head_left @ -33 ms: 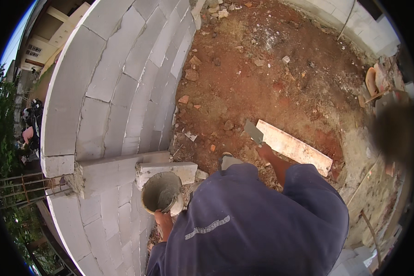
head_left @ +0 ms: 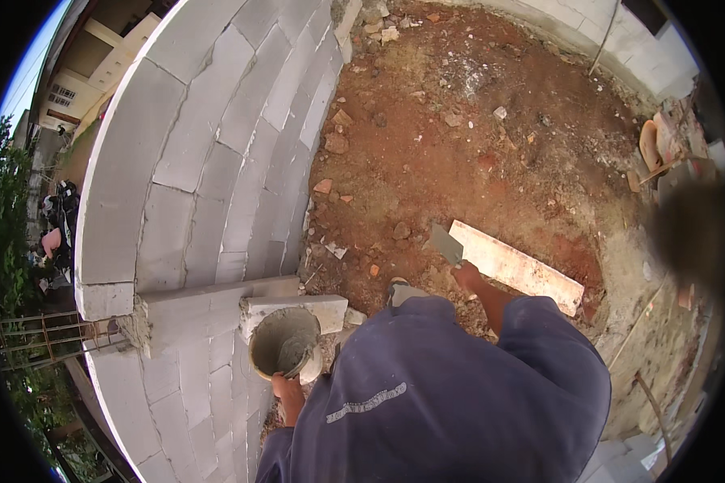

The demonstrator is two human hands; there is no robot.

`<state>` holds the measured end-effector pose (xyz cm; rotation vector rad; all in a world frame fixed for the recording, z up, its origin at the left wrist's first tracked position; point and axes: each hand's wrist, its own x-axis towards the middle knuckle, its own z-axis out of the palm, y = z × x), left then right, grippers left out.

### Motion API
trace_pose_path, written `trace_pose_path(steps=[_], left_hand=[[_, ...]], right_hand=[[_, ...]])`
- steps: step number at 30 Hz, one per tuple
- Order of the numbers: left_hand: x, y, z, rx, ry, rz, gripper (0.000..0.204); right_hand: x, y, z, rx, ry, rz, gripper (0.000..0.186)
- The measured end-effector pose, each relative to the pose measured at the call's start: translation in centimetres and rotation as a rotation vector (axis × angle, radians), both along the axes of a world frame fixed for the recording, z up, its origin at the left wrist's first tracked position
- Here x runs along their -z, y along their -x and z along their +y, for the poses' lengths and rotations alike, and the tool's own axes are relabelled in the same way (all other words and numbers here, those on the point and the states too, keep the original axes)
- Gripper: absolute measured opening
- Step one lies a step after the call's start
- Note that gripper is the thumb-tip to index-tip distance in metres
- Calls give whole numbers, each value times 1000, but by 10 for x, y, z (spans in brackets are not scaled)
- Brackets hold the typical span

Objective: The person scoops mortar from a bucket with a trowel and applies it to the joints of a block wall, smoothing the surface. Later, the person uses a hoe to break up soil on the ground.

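2 hands at work beside a block wall (head_left: pixel 193 161): 1 bucket (head_left: pixel 258 352) and 1 trowel (head_left: pixel 446 244).
The left hand (head_left: pixel 288 390) grips the near rim of the bucket, which holds grey mortar (head_left: pixel 296 349) and stands between the wall and the person, just beside 1 pale block (head_left: pixel 330 307); the right hand (head_left: pixel 467 278) is closed around the handle of the trowel, over the reddish soil (head_left: pixel 427 153) near the upper end of 1 long pale board (head_left: pixel 519 270). Against the earlier frame, wall, bucket, trowel and board all sit slightly lower in view, while both grips look the same. The left forearm is bent in close to the body, and the right forearm angles up and leftward from its sleeve, the trowel blade pointing away from the person.
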<state>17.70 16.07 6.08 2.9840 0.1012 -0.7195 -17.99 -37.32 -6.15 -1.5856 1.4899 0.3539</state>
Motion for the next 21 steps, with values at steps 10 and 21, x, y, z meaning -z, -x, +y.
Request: trace_pose_path(steps=[10, 21], left_hand=[[73, -99, -229, -1090, 1158, 131, 45], [97, -158, -539, -912, 1219, 119, 31]], right_hand=[[-11, 25, -107, 296, 50, -234, 51], [-17, -90, -389, 208, 376, -393, 41]])
